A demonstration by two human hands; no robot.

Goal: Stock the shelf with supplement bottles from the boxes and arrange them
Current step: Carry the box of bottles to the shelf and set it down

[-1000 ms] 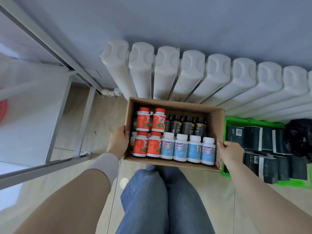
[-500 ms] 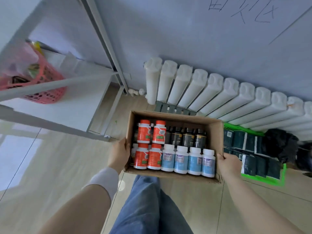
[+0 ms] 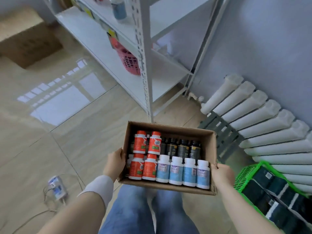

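I hold an open cardboard box (image 3: 213, 154) in front of my knees, above the floor. My left hand (image 3: 114, 162) grips its left wall and my right hand (image 3: 222, 174) grips its right wall. Inside stand orange bottles (image 3: 146, 155) at the left, white bottles with pale blue labels (image 3: 183, 171) along the near side, and dark bottles (image 3: 180, 146) at the back right. The white metal shelf (image 3: 145, 53) rises just beyond the box, its tiers slanting up to the left.
A pink basket (image 3: 129, 60) sits on a shelf tier, and a blue-labelled bottle (image 3: 119, 9) stands higher up. A white radiator (image 3: 263, 119) lines the right wall above a green crate (image 3: 249, 173) of dark packs. A large cardboard box (image 3: 25, 39) and a cabled device (image 3: 57, 186) lie on the floor at left.
The view has swung left and up from the radiator to the shelf. The box, still gripped in both hands, has come away from the radiator toward the shelf's corner post.
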